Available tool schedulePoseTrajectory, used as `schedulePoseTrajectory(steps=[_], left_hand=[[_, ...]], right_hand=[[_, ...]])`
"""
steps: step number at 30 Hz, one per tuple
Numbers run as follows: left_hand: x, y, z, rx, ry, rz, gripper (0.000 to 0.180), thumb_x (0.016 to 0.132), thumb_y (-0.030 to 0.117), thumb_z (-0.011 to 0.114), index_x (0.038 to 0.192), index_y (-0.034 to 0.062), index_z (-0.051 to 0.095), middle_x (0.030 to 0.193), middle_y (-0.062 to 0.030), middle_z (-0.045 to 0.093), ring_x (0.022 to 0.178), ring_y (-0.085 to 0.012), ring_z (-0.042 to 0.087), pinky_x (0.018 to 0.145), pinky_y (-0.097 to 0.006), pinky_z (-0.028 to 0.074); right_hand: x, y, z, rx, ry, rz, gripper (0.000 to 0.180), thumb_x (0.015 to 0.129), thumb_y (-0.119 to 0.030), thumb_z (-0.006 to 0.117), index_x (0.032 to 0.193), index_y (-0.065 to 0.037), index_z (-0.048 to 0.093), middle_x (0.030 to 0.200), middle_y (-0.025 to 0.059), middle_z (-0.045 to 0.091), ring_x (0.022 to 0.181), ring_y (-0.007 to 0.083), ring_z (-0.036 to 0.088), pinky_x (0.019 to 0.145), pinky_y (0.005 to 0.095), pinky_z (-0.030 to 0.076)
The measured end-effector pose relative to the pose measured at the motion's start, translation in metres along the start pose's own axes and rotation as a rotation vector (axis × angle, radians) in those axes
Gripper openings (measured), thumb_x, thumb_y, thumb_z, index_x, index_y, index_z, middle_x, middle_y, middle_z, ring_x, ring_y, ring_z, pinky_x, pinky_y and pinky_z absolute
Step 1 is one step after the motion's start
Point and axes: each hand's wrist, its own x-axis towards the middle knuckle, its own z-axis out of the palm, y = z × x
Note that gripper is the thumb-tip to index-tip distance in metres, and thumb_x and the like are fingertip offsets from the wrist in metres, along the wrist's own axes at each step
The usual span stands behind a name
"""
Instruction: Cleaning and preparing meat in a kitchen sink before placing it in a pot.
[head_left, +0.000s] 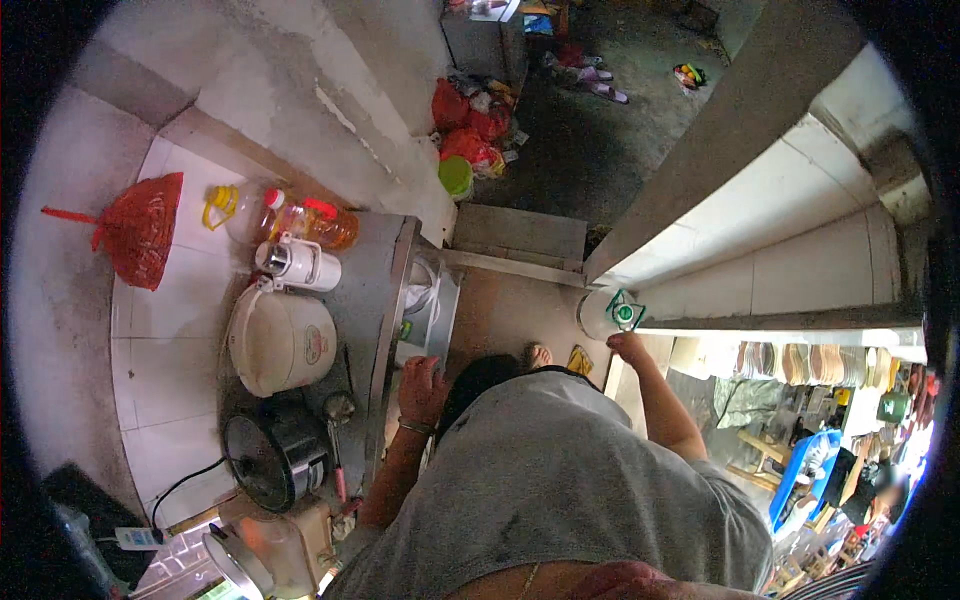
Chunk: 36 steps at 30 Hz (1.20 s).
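Note:
My right hand (pixel 628 347) is closed at the green handle of a large clear plastic jug (pixel 597 315) with a green cap. The jug is beside the doorway wall on the right, and its lower part is hard to make out. My left hand (pixel 423 390), with a bracelet at the wrist, is near the counter's front edge. Its fingers are loosely bent and apart, with nothing seen in them.
Along the counter (pixel 375 260) at left stand oil bottles (pixel 330 225), a white kettle (pixel 300 264), a cream rice cooker (pixel 283 340) and a black pot (pixel 275 455). Ahead, a step (pixel 520 232) leads to a darker floor with bags (pixel 470 120) and slippers (pixel 605 90).

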Motion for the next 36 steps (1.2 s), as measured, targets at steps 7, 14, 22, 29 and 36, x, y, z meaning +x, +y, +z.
schedulePoseTrajectory(steps=[7, 14, 22, 29, 36], left_hand=[[0.077, -0.010, 0.020, 0.056, 0.069, 0.087, 0.028, 0.076, 0.008, 0.058, 0.104, 0.0044, 0.056, 0.101, -0.0175, 0.053, 0.097, -0.0344, 0.051, 0.084, -0.043, 0.043], [0.189, -0.026, 0.055, -0.013, 0.006, 0.148, 0.028, 0.079, 0.015, 0.055, 0.105, 0.0049, 0.057, 0.103, -0.0164, 0.053, 0.096, -0.0344, 0.052, 0.082, -0.044, 0.045], [0.325, -0.096, 0.086, 0.148, -0.007, 0.110, 0.028, 0.080, 0.017, 0.054, 0.106, 0.0055, 0.056, 0.106, -0.0163, 0.053, 0.096, -0.0338, 0.052, 0.082, -0.044, 0.044], [0.434, -0.110, 0.058, 0.049, 0.008, -0.013, 0.028, 0.079, 0.013, 0.055, 0.106, 0.0056, 0.055, 0.103, -0.0171, 0.054, 0.096, -0.0344, 0.052, 0.085, -0.043, 0.043], [0.483, -0.113, 0.079, 0.057, 0.014, -0.045, 0.025, 0.085, 0.015, 0.051, 0.108, 0.0048, 0.055, 0.105, -0.0194, 0.054, 0.101, -0.0364, 0.051, 0.092, -0.045, 0.040]], right_hand=[[0.023, -0.026, 0.012, -0.226, -0.032, 0.002, 0.022, 0.082, -0.021, 0.061, 0.094, -0.002, 0.066, 0.081, 0.0080, 0.067, 0.067, 0.0145, 0.062, 0.058, 0.0286, 0.050], [0.103, -0.053, -0.018, -0.017, -0.095, 0.209, 0.023, 0.080, -0.016, 0.064, 0.094, 0.002, 0.065, 0.077, 0.0066, 0.065, 0.063, 0.0164, 0.060, 0.056, 0.0293, 0.048], [0.254, -0.066, -0.114, -0.015, -0.204, -0.139, 0.029, 0.080, -0.015, 0.065, 0.105, 0.000, 0.061, 0.098, 0.0105, 0.063, 0.070, 0.0178, 0.060, 0.060, 0.0322, 0.049], [0.341, -0.167, -0.127, 0.203, -0.020, 0.130, 0.023, 0.087, -0.013, 0.057, 0.106, 0.001, 0.059, 0.099, 0.0109, 0.063, 0.067, 0.0178, 0.060, 0.055, 0.0261, 0.047], [0.338, -0.182, -0.183, 0.225, 0.160, 0.577, 0.026, 0.089, -0.016, 0.055, 0.110, 0.000, 0.056, 0.097, 0.0119, 0.063, 0.071, 0.0200, 0.062, 0.056, 0.0292, 0.050]])
